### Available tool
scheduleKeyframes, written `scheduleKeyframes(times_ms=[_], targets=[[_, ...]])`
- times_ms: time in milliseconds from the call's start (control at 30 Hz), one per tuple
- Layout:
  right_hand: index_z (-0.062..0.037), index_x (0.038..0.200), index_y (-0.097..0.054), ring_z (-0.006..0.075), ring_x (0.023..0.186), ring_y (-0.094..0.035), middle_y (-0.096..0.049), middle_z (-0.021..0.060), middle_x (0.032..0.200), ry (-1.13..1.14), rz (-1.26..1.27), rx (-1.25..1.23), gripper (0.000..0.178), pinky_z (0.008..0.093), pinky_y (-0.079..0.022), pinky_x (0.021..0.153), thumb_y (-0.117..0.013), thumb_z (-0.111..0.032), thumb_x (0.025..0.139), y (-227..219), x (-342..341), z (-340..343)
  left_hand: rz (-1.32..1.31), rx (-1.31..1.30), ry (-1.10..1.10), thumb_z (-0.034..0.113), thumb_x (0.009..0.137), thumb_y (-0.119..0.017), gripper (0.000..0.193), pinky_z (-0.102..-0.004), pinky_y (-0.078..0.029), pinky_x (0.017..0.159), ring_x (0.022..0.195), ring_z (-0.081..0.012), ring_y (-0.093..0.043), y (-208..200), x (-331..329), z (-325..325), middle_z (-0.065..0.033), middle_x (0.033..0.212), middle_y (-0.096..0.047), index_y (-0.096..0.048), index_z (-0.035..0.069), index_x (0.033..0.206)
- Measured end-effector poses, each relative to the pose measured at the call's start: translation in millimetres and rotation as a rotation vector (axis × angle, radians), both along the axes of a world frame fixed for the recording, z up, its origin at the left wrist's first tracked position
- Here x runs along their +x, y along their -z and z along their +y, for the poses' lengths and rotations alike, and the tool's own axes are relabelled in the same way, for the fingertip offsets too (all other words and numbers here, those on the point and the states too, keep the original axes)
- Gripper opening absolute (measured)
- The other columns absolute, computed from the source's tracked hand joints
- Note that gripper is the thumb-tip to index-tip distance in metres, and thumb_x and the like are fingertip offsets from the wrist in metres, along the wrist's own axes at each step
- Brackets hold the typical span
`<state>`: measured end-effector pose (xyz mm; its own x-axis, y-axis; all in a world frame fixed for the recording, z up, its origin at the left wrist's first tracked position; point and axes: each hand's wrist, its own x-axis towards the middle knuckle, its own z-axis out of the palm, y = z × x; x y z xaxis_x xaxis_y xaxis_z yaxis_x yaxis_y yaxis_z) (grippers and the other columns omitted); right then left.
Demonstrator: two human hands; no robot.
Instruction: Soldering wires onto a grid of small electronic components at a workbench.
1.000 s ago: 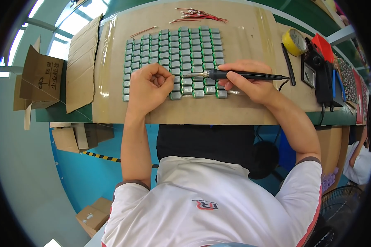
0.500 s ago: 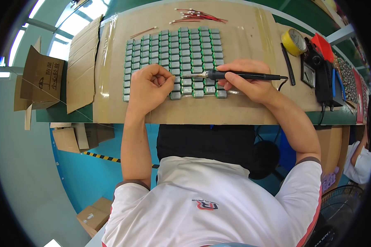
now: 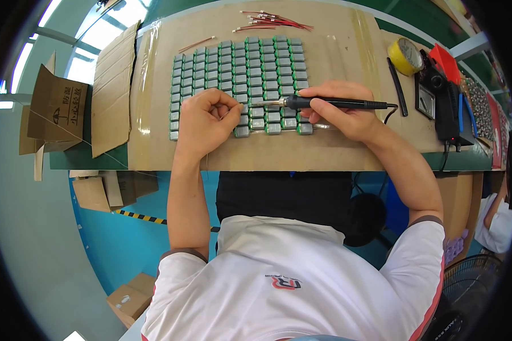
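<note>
A block of small grey parts with green edges lies in close-set columns on the brown cardboard. My right hand grips a black-handled soldering iron, its metal tip pointing left and reaching the parts near the front of the block. Just left of that tip, my left hand is closed in a pinch over the front-left parts. A thin strand, apparently solder wire, trails from below that hand toward the table's front edge. The pinching fingertips hide the exact point of contact.
Red leads with white connectors lie behind the block, one lead apart. At right are yellow tape, a black stick and a black soldering station. Cardboard boxes stand left; a fan is lower right.
Hardly anything differs. Both hands and the soldering iron hold the same place; the block of parts appears shifted very slightly to the left.
</note>
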<state>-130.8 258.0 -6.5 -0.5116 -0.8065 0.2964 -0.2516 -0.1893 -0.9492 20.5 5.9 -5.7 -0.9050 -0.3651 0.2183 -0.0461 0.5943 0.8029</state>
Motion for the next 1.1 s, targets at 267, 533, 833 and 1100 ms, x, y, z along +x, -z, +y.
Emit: scheduleKeyframes(times_ms=[267,533,833,1100], targets=[[0.0037,0.115,-0.073,0.0141,0.075,-0.071,-0.074,0.0103,0.085,0.001,0.053,0.006,0.021,0.0271,-0.058,0.069,-0.066,-0.001,0.095,1.2,-0.7,2.1,-0.011,-0.022,0.013,0.003,0.078,-0.078,0.007,-0.0234,-0.042,0.052,0.056,-0.0048,-0.05,-1.1,1.4,0.5,-0.0004,0.064,-0.062,-0.072,0.0,0.077],[0.008,0.118,-0.069,0.0193,0.08,-0.074,-0.072,0.0156,0.094,-0.026,-0.006,-0.015,0.024,0.0319,-0.062,0.075,-0.058,0.003,0.097,-1.5,0.6,6.9,0.02,0.098,0.018,0.001,0.078,-0.078,0.006,-0.0226,-0.041,0.052,0.056,-0.0041,-0.05,2.1,3.8,-2.4,0.0002,0.065,-0.063,-0.072,0.0,0.078],[0.0038,0.114,-0.073,0.0139,0.076,-0.072,-0.074,0.0107,0.087,-0.009,0.004,0.011,0.02,0.0269,-0.059,0.07,-0.065,-0.001,0.097,1.8,2.9,5.0,-0.007,0.003,0.051,0.001,0.076,-0.077,0.005,-0.024,-0.042,0.052,0.057,-0.0051,-0.05,0.2,2.8,-2.8,-0.0007,0.065,-0.063,-0.073,0.001,0.077],[0.0047,0.116,-0.072,0.014,0.077,-0.073,-0.073,0.0113,0.09,-0.021,-0.087,0.005,0.021,0.0268,-0.06,0.073,-0.064,-0.002,0.098,2.7,2.5,4.5,-0.012,0.027,0.026,0.002,0.078,-0.077,0.005,-0.0225,-0.041,0.052,0.057,-0.004,-0.05,-1.1,2.1,-1.7,0.0005,0.065,-0.063,-0.073,0.0,0.078]])
